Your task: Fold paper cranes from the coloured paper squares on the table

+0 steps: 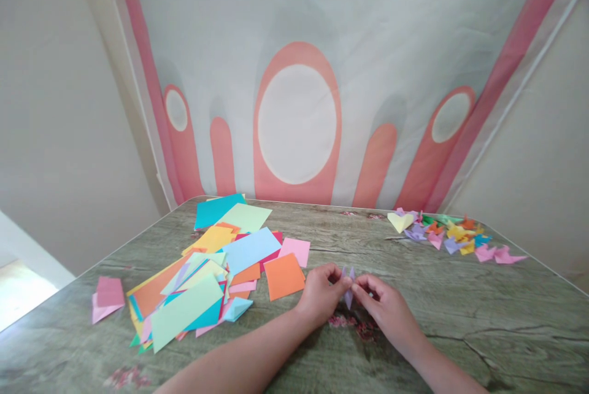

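Note:
A small piece of folded lilac paper (pixel 348 297) is held upright just above the table, with two narrow points sticking up and one pointing down. My left hand (pixel 323 291) pinches its left side between thumb and fingers. From the right, my right hand (pixel 378 299) grips the other side in a similar pinch. The fingertips cover the middle of the folded paper. Nearest to my left hand lies an orange paper square (pixel 284 276), flat on the table.
Loose coloured paper sheets (pixel 186 311) are heaped on the left of the wood-patterned table (pixel 460 314). A folded pink paper (pixel 108 299) lies at far left, a light blue folded piece (pixel 238 309) by the heap. Several folded paper figures (pixel 453 237) cluster back right. A printed backdrop (pixel 299 124) hangs behind.

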`<state>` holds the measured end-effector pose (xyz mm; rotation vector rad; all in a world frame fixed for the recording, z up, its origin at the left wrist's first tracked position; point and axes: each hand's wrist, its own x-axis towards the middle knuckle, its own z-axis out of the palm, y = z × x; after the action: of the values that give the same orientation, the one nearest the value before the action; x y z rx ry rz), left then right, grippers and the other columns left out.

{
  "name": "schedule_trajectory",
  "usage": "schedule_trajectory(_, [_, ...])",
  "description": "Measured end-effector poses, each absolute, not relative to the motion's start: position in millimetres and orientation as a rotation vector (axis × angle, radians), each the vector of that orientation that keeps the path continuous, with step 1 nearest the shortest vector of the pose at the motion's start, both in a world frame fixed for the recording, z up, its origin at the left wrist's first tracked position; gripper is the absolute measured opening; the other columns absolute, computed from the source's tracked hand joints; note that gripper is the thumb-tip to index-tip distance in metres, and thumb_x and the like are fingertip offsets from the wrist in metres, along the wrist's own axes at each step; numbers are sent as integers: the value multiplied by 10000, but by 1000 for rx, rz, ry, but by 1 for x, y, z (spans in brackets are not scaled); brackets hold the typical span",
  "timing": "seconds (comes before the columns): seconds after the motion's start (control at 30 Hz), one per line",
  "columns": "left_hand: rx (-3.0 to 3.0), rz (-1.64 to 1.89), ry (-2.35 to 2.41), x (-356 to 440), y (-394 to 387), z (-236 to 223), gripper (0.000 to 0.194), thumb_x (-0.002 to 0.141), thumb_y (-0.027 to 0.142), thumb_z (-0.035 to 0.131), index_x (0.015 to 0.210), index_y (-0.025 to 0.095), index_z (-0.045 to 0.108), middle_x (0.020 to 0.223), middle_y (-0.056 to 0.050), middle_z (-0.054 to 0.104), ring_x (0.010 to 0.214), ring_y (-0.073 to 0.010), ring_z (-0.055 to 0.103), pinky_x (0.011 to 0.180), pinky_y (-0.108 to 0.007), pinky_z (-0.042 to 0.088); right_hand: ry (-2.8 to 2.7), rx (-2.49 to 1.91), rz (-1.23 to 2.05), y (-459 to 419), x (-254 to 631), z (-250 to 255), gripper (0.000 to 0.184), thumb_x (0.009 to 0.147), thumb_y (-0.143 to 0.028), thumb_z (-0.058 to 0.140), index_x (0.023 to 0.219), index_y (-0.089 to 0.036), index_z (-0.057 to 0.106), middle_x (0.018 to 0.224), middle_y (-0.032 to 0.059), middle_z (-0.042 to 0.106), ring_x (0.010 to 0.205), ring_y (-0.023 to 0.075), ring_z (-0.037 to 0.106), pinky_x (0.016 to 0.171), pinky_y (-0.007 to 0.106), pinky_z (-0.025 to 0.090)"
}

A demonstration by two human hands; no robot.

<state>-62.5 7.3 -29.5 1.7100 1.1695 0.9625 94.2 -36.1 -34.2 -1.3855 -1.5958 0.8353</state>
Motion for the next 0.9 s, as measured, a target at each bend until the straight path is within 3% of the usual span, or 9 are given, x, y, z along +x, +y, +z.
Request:
schedule_trajectory(0.33, [1590, 934, 1041, -61, 9, -31, 259, 745, 386, 655, 686, 138, 610, 645, -8, 599, 598, -112, 504, 586, -217, 387, -1541, -1418, 848, -36, 100, -31, 299, 850, -453, 554, 729, -186, 614, 659, -10, 605, 615, 155, 534, 567, 248, 387])
schedule_trajectory(0.6, [1520, 930, 1047, -62, 10, -27, 273, 716, 378, 687, 644, 129, 600, 584, -2, 578, 528, -94, 465, 529, -215, 355, -1523, -1402, 876, -34, 100, -34, 313, 849, -476, 553, 809, -180, 646, 705, 1, 628, 637, 159, 545, 576, 249, 388])
schedule_trajectory(0.9, [1539, 975, 1096, -60, 9, -27, 275, 694, 359, 714, 597, 127, 603, 547, 22, 542, 528, -90, 424, 512, -214, 307, -1499, -1411, 885, -35, 103, -31, 312, 843, -468, 560, 774, -173, 636, 681, -7, 608, 622, 149, 521, 567, 241, 375])
